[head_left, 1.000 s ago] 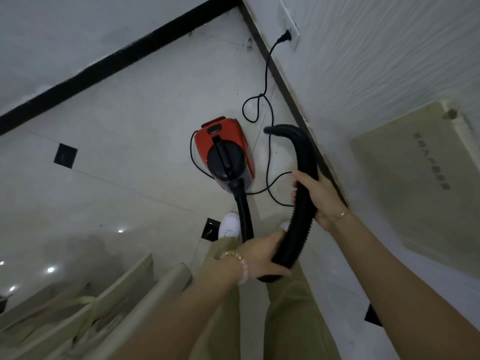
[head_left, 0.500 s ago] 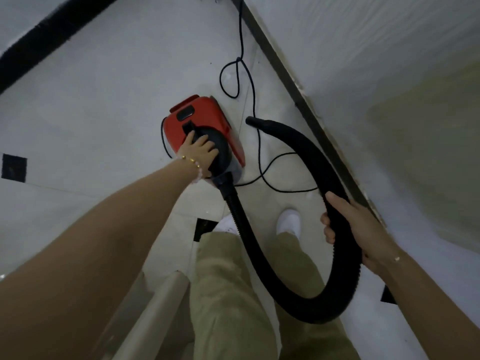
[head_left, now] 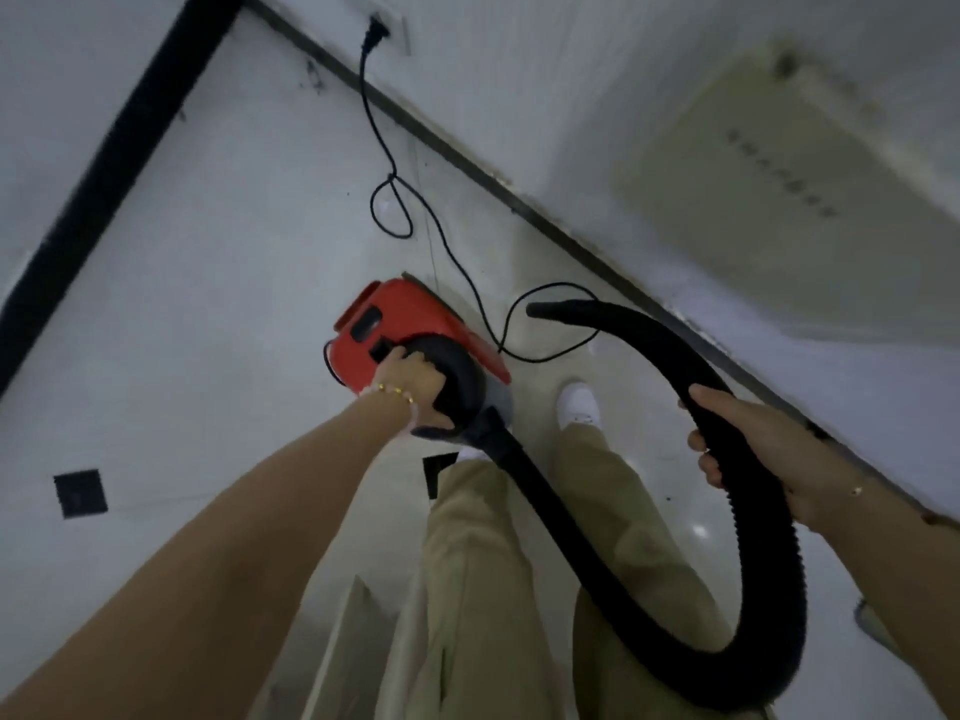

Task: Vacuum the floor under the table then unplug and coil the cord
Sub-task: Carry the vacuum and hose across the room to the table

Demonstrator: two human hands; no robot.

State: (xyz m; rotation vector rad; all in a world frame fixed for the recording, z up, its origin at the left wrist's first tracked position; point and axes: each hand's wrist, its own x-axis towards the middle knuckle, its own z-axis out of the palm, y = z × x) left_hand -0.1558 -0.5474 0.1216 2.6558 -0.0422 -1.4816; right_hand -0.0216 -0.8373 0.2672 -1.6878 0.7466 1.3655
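As a person stoops over a red vacuum (head_left: 415,324), the left hand (head_left: 410,389) grips the top of the machine, fingers (head_left: 415,362) curled round its dark handle, while the right hand (head_left: 753,459) holds the ribbed black hose (head_left: 654,335) partway along, fingers (head_left: 701,445) wrapped about it. Below the right fingers the hose sags in a deep loop; above them it arches to an open end pointing toward the left fingers. Whether the vacuum rests on the tiled floor (head_left: 208,304) or hangs just clear of it cannot be told.

Beyond the left fingers the cord (head_left: 441,241) trails loose across the tiles, crossing itself once in a small loop, and climbs to the plug (head_left: 373,36), seated in a wall socket (head_left: 399,36) well apart from both hands. No table is clearly in view.

Judged from this, the step in hand is shifting the machine, with unplugging and coiling not yet done. The next move likely calls for setting vacuum and hose down, freeing one hand, reaching past the left fingers to the socket, and pulling by the plug rather than the cord.
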